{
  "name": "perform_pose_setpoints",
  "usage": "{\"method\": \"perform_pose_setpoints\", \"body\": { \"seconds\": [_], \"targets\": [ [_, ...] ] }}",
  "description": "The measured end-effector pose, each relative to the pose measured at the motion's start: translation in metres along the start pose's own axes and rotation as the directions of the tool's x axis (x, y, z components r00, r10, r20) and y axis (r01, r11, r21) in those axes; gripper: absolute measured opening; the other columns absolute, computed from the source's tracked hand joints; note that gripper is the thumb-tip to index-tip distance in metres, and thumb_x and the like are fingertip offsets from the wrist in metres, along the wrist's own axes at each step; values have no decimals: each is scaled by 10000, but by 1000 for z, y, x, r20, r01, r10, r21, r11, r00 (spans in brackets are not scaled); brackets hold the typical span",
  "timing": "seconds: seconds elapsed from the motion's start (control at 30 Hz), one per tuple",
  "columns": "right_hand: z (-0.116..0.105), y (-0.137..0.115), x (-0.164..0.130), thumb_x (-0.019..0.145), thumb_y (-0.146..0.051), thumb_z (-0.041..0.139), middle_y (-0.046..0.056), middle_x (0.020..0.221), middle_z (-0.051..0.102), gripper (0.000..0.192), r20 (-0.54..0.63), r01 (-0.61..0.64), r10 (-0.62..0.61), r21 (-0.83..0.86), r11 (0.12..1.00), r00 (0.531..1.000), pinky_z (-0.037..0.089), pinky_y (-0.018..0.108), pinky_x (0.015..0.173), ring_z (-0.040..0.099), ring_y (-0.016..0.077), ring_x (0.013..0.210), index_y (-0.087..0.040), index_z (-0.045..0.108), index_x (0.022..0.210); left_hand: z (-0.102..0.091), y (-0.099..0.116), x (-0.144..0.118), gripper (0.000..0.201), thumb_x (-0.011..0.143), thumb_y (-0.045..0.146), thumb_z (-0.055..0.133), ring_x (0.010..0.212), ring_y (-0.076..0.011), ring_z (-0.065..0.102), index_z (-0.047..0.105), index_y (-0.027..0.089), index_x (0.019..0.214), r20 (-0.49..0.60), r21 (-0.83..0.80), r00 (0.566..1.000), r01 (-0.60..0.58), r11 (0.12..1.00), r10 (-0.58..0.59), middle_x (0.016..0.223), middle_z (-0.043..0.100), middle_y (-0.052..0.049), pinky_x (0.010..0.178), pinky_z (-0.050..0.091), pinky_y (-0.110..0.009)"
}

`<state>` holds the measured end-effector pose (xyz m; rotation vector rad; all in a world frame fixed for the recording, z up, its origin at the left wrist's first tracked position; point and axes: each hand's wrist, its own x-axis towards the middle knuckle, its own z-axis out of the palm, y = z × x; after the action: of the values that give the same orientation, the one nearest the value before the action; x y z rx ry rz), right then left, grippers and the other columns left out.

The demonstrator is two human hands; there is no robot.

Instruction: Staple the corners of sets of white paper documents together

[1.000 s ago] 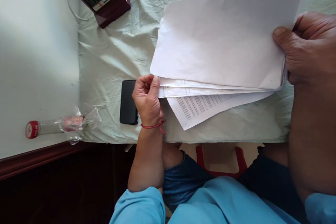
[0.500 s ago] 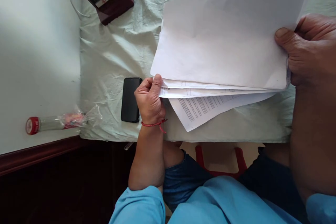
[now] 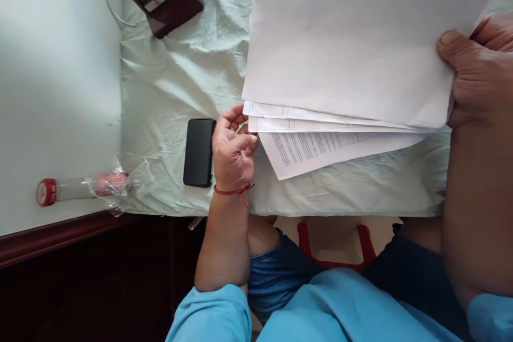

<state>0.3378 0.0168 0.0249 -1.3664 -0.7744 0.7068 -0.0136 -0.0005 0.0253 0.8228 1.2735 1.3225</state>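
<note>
Sorting sheets — right hand point(image 3: 476, 77) pinches the lifted paper stack point(image 3: 344, 43), left hand point(image 3: 232, 152) curled loosely beside its lower sheets — several unturned.

Pale green cloth point(image 3: 180, 80) over white table point(image 3: 56, 91) — daylit.

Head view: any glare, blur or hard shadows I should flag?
Head view: the blank top sheet is bright, near washed out, print on the lower sheet too soft to read; soft shadow across the white tabletop; area below the table edge very dark; no obvious motion blur on the left hand.
</note>
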Motion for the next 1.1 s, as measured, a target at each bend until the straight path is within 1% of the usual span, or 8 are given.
{"method": "perform_pose_setpoints", "body": {
  "seconds": [0.07,0.13,0.27,0.43,0.63,0.77,0.93,1.1],
  "targets": [
    [0,1,1,788,-18,710,49,897,773,195,-27,-14,14,12,1000,1000,551,319,664,628,125,652,-165,822,853,-1,-2,0,462,536,108,889,589,-71,420,784,226,969,24,44,998,55,997,-56,945,701,-43,436,194,-232],
    [1,1,2,792,-26,711,59,893,763,186,-38,-25,25,14,1000,999,577,341,702,630,139,668,-170,817,840,-2,-4,-1,373,613,260,1042,518,-47,309,767,208,860,79,94,992,94,991,-102,758,599,3,417,138,-235],
    [1,0,2,798,-37,733,44,882,745,166,-32,1,-2,-19,1000,999,587,346,715,609,139,684,-183,801,838,-2,-7,-2,490,614,530,1125,483,-29,233,801,200,777,133,126,987,69,990,-85,628,499,38,418,109,-237],
    [1,1,2,782,-60,728,30,872,747,172,-39,-6,4,-56,998,999,568,338,685,582,129,660,-196,816,839,-3,-14,2,514,596,555,1129,480,-44,335,787,198,738,61,122,998,-13,992,6,621,552,30,419,184,-236],
    [4,-2,0,795,-18,718,28,878,761,220,-18,-4,3,-38,999,1000,567,328,690,600,123,656,-200,828,854,-5,-19,4,524,643,636,1083,612,-147,615,819,218,819,46,137,998,-57,989,51,674,677,-4,516,464,-271],
    [3,-2,-1,794,-25,759,66,940,786,201,-27,4,-6,-43,999,1000,518,345,670,598,135,647,-177,849,889,-4,-20,4,569,635,637,1088,509,-101,478,710,212,661,3,148,998,-56,987,56,555,543,36,462,355,-256],
    [6,-5,-2,804,-6,735,42,868,747,207,-44,-19,16,-58,998,999,487,334,667,571,118,643,-194,819,822,-4,-25,6,543,669,688,1054,726,-213,694,789,235,807,-6,129,998,-58,990,59,688,687,-28,565,515,-307],
    [5,-6,-2,765,-36,739,37,878,757,179,16,16,-17,47,999,1000,527,335,679,595,113,664,-184,816,830,-7,-21,10,490,638,569,1109,514,-75,428,777,224,745,14,91,999,-51,995,50,595,553,41,434,310,-224]
  ]
}}
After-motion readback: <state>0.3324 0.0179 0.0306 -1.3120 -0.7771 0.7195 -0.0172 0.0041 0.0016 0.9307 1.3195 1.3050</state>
